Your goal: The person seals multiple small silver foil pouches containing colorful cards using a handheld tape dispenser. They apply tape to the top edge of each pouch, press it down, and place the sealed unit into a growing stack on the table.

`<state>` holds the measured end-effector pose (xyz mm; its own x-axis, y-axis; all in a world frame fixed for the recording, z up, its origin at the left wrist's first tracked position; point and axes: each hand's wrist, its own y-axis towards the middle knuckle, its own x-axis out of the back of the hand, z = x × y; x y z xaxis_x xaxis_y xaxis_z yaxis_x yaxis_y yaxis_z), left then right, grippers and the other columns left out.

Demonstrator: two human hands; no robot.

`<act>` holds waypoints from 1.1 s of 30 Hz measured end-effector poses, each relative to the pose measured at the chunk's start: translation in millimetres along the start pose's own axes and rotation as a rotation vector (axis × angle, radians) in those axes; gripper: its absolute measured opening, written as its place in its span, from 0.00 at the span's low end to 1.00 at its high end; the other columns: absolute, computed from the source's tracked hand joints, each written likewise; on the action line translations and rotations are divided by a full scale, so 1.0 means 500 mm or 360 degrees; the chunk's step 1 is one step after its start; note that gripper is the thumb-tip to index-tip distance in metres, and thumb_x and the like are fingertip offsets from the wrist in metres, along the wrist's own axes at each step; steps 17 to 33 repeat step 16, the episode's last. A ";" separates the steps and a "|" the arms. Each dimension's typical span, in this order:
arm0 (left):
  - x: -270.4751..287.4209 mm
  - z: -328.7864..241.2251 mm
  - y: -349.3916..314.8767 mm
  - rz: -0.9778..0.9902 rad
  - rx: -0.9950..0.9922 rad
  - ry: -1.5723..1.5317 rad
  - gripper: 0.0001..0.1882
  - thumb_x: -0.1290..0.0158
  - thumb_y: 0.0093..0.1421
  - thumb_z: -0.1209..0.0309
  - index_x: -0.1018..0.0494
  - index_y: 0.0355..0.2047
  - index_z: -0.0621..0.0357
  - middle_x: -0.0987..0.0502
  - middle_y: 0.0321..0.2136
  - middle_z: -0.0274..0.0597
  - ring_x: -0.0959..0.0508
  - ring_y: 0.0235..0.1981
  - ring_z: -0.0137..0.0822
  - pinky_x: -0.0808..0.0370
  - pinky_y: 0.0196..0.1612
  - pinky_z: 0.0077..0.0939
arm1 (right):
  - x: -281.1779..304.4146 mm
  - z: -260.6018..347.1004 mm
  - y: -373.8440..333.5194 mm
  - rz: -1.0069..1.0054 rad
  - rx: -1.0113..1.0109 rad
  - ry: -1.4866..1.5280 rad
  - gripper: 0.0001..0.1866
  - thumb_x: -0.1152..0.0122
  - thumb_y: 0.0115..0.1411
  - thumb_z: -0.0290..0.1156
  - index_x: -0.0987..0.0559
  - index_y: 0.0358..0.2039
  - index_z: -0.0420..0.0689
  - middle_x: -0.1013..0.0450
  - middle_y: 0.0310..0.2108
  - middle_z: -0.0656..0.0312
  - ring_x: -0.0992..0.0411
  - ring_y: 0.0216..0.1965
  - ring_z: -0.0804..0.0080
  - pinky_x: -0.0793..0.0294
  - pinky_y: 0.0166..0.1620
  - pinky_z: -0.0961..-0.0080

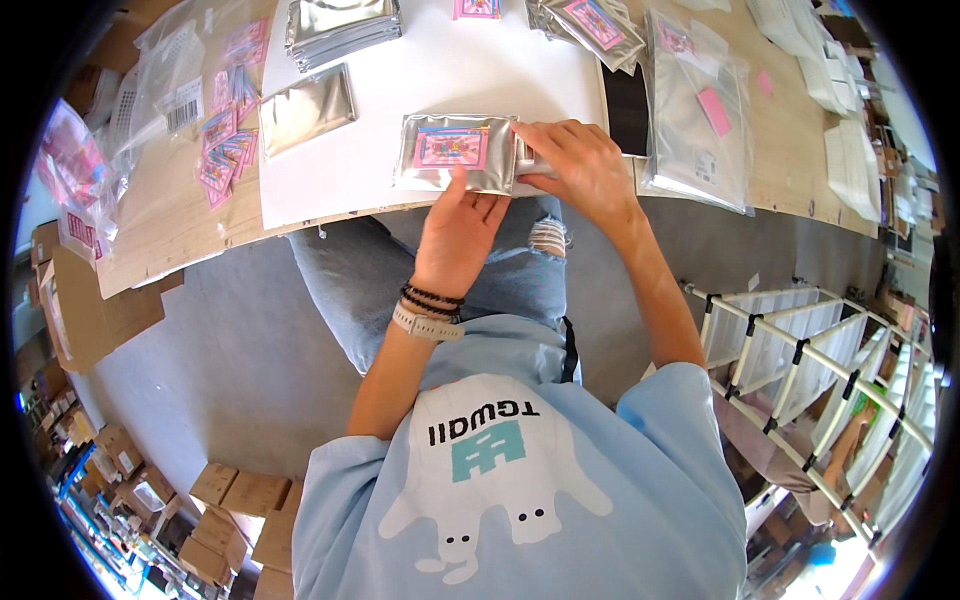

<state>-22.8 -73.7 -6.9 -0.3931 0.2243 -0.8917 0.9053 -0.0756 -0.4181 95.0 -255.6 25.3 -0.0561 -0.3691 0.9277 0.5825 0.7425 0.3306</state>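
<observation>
A silver foil pouch (408, 160) lies near the table's front edge, with a pink printed card or label (452, 148) on its face. My left hand (455, 235) grips its lower edge, thumb on top and fingers partly underneath. At the right end of the pouch, my right hand (583, 165) is curled in a pinch. A small shiny piece shows between its thumb and forefinger; whether it is part of the pouch I cannot tell. Left of this lies a plain silver pouch (308, 110), with a stack of silver pouches (342, 35) behind it.
Loose pink cards (228, 150) lie in a heap at the left beside clear plastic bags (180, 70). More pouches with pink fronts (590, 30) sit at the back right. A clear plastic package (695, 130) and white trays (852, 165) rest further right. A white-framed rack (800, 350) stands at right.
</observation>
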 end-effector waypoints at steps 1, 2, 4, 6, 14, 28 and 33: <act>0.004 0.007 0.015 -0.0110 0.0033 -0.0013 0.19 0.40 0.70 0.63 0.28 0.57 0.52 0.23 0.51 0.35 0.25 0.56 0.30 0.29 0.61 0.32 | 0.000 0.002 -0.001 -0.0010 -0.0001 0.0002 0.37 0.20 0.44 0.39 0.22 0.57 0.52 0.21 0.43 0.70 0.23 0.44 0.69 0.23 0.46 0.66; 0.007 0.011 0.028 -0.0189 -0.0002 0.0037 0.17 0.40 0.69 0.64 0.27 0.55 0.52 0.23 0.49 0.33 0.24 0.53 0.29 0.28 0.57 0.29 | 0.000 0.004 -0.002 -0.0021 -0.0003 0.0005 0.37 0.20 0.44 0.39 0.22 0.57 0.52 0.21 0.43 0.69 0.22 0.44 0.69 0.23 0.46 0.66; -0.001 0.017 0.043 -0.0347 -0.0064 0.0140 0.15 0.39 0.68 0.66 0.25 0.52 0.52 0.21 0.45 0.31 0.22 0.47 0.26 0.26 0.49 0.24 | 0.003 0.011 -0.004 -0.0021 -0.0010 0.0015 0.38 0.20 0.43 0.38 0.22 0.58 0.52 0.20 0.44 0.68 0.22 0.44 0.67 0.22 0.46 0.65; -0.024 0.022 0.047 -0.0459 -0.0068 0.0263 0.13 0.38 0.67 0.70 0.24 0.50 0.53 0.20 0.43 0.29 0.21 0.42 0.23 0.27 0.42 0.21 | 0.004 0.020 -0.005 0.0000 -0.0018 0.0032 0.41 0.20 0.43 0.36 0.23 0.61 0.53 0.19 0.45 0.67 0.21 0.46 0.65 0.22 0.47 0.65; -0.056 0.031 0.036 -0.0325 -0.0355 0.0466 0.17 0.42 0.67 0.76 0.26 0.55 0.59 0.21 0.51 0.37 0.21 0.52 0.31 0.24 0.55 0.29 | 0.011 0.042 -0.018 -0.0091 -0.0125 0.0151 0.47 0.20 0.42 0.34 0.26 0.67 0.53 0.19 0.45 0.66 0.21 0.46 0.64 0.22 0.48 0.65; -0.058 0.029 0.035 -0.0302 -0.0436 0.0463 0.19 0.40 0.66 0.76 0.27 0.57 0.59 0.22 0.53 0.37 0.22 0.54 0.32 0.24 0.55 0.29 | 0.011 0.045 -0.019 -0.0086 -0.0139 0.0177 0.48 0.20 0.42 0.34 0.26 0.67 0.53 0.19 0.45 0.66 0.21 0.46 0.64 0.22 0.48 0.65; -0.058 0.029 0.035 -0.0302 -0.0436 0.0463 0.19 0.40 0.66 0.76 0.27 0.57 0.59 0.22 0.53 0.37 0.22 0.54 0.32 0.24 0.55 0.29 | 0.011 0.045 -0.019 -0.0086 -0.0139 0.0177 0.48 0.20 0.42 0.34 0.26 0.67 0.53 0.19 0.45 0.66 0.21 0.46 0.64 0.22 0.48 0.65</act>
